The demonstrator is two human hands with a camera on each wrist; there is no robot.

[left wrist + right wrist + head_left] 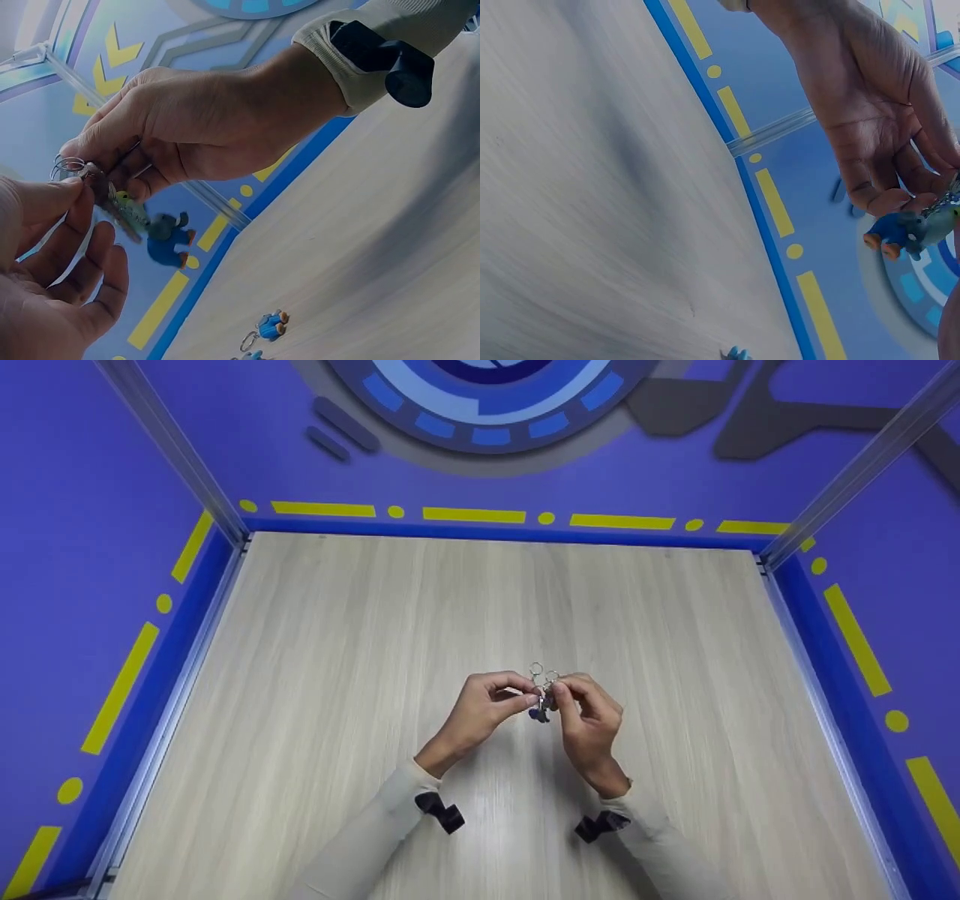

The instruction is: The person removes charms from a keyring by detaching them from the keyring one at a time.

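Observation:
Both hands meet over the middle of the table, thumbs and fingertips together at a small bunch of figurine keychains (pixel 539 714). My left hand (pixel 476 712) pinches the bunch near its metal rings (pixel 71 166), and my right hand (pixel 592 718) pinches it from the other side. Below the fingers dangles a blue elephant figurine (pixel 169 240) with orange feet, beside a pale green figure (pixel 131 214) and a brown one, whose shapes are partly covered. Which hand bears the weight, I cannot tell. The right wrist view shows the elephant (pixel 892 229) hanging beneath the left hand.
On the wooden table (pixel 375 622) lies another small blue figurine keychain (pixel 271 325) with its ring, next to a partly cropped blue one (pixel 253 355). Blue panels with yellow marks enclose the table at the back and sides, with metal rails (pixel 187 656) along the edges.

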